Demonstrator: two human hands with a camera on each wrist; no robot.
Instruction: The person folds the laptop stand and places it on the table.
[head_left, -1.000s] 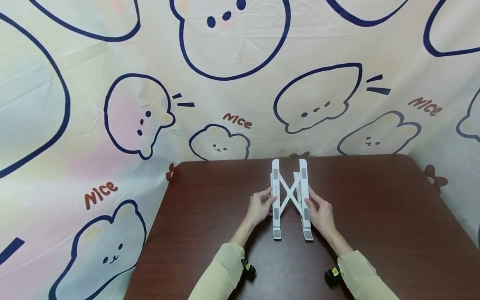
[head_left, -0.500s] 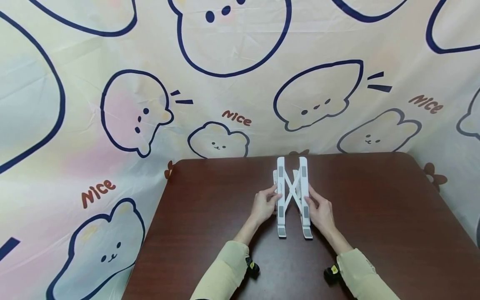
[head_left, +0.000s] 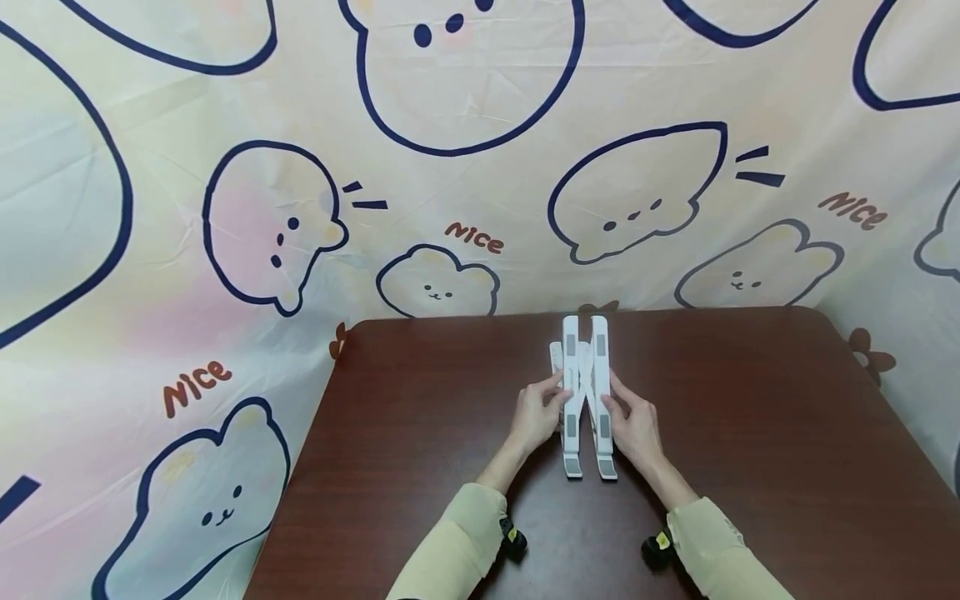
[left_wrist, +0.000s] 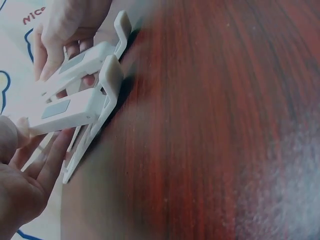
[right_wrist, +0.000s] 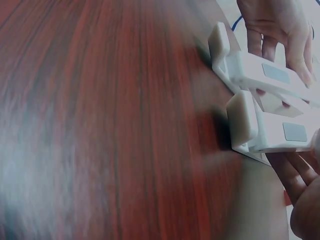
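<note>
A white folding laptop stand (head_left: 572,358) with grey pads stands on the brown table, its two long rails close together and nearly parallel. Crossed struts show in the narrow gap between them. My left hand (head_left: 534,417) grips the left rail from outside, thumb on top and fingers beneath. On the other side my right hand (head_left: 636,425) holds the right rail in the same way. In the left wrist view the stand's upturned front lips (left_wrist: 111,77) point toward the near side. The right wrist view shows the fingers (right_wrist: 290,175) curled under the rail.
The dark brown wooden table (head_left: 420,375) reaches back to a cloth backdrop (head_left: 450,192) printed with cartoon bears. Small black wrist cameras (head_left: 513,540) hang by both pale green sleeves (head_left: 457,537).
The stand's two rails have drawn together, narrowing the X of struts. My left hand has moved right with its rail; the right hand has lately shifted slightly left.
</note>
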